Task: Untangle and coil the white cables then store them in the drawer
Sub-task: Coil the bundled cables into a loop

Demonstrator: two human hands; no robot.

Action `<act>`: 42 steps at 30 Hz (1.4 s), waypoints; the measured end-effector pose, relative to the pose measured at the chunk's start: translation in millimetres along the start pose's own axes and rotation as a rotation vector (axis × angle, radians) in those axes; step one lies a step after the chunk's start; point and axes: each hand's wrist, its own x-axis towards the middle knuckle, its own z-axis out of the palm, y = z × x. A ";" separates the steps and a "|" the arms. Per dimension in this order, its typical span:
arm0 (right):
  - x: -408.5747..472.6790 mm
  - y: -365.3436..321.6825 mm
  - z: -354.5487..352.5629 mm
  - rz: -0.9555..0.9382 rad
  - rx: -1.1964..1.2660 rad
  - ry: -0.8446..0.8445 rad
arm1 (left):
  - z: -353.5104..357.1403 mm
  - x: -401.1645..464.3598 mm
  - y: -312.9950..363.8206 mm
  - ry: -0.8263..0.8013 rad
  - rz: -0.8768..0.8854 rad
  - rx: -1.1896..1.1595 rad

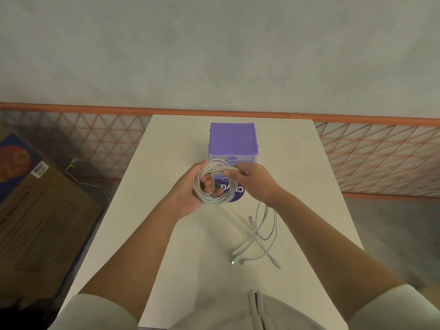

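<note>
Both hands hold the coil just in front of the drawer box: left hand grips it, right hand pinches the end. Loose grip and the loops probably spring apart; other cables lie nearer me, tangled.

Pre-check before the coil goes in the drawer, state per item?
1. Coil wound into neat loops: ok.
2. Left hand holds the coil, fingers through its middle: ok.
3. Right hand pinches the coil's far side: ok.
4. Coil's loose end tucked in: cannot tell, hidden by the right hand.
5. Drawer of the purple box open to take the coil: cannot tell, the hands and coil cover its front.
6. All cables coiled: not ok, loose cables lie tangled on the table under the right forearm.
</note>
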 end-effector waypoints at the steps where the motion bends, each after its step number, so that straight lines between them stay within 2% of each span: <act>1: 0.1 1.0 -2.8 -0.012 -0.004 -0.019 | -0.2 -3.5 1.9 -0.026 -0.033 0.006; 4: -2.0 -1.0 -7.0 -0.028 0.026 -0.038 | 2.3 -14.0 7.5 -0.101 -0.121 0.062; 8: -4.7 -2.9 -3.9 0.040 0.104 -0.005 | 5.3 -21.8 11.4 -0.188 -0.201 0.070; 13: -1.5 -12.8 1.0 0.107 -0.299 0.153 | -0.1 -12.9 11.0 -0.282 -0.316 0.226; 16: -1.7 -15.0 2.0 0.082 -0.374 0.174 | 0.8 -10.9 9.3 -0.273 -0.314 0.344; 23: 0.9 -18.0 1.3 -0.011 -0.374 0.174 | -1.4 -13.7 6.3 -0.288 -0.287 0.361; 29: 0.2 -18.2 3.7 -0.119 -0.422 0.163 | 0.8 -14.7 16.6 -0.396 -0.390 0.490; 32: 1.7 -15.2 6.3 -0.123 -0.506 0.156 | 9.2 -13.8 23.5 -0.407 -0.403 0.649; 34: 5.3 -13.5 6.9 -0.116 -0.514 0.147 | 17.5 -13.0 22.3 -0.348 -0.341 0.829; 36: 8.1 -14.4 5.0 -0.133 -0.445 0.141 | 23.3 -13.1 17.7 -0.275 -0.242 0.971; 38: 6.9 -19.0 -0.4 -0.132 -0.246 0.132 | 25.1 -13.0 13.6 -0.239 -0.118 1.003; 42: 3.0 -13.6 -14.8 0.006 0.156 0.169 | 21.5 -14.1 16.5 -0.211 -0.017 0.767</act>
